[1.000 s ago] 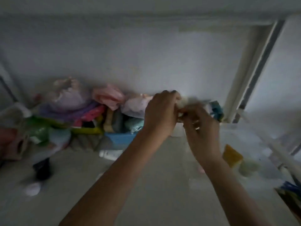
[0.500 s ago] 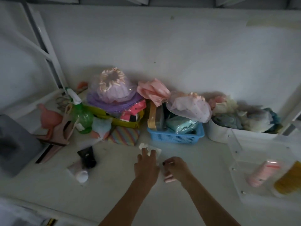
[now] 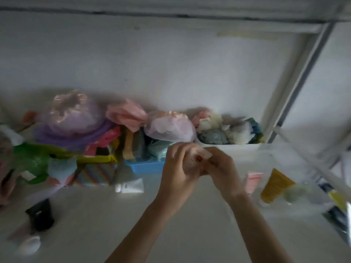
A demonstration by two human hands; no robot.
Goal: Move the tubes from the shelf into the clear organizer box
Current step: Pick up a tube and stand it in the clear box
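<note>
Hands (image 3: 201, 168) together on small tube, blue basket (image 3: 144, 166) behind, white tube (image 3: 131, 185) left

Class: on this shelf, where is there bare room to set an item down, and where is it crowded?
Free: the shelf front, between the black tube and the forearms, below the white tube. Crowded: the back row, around the blue basket.

No lettering is legible anywhere; the tubes' printing is too blurred to read.
</note>
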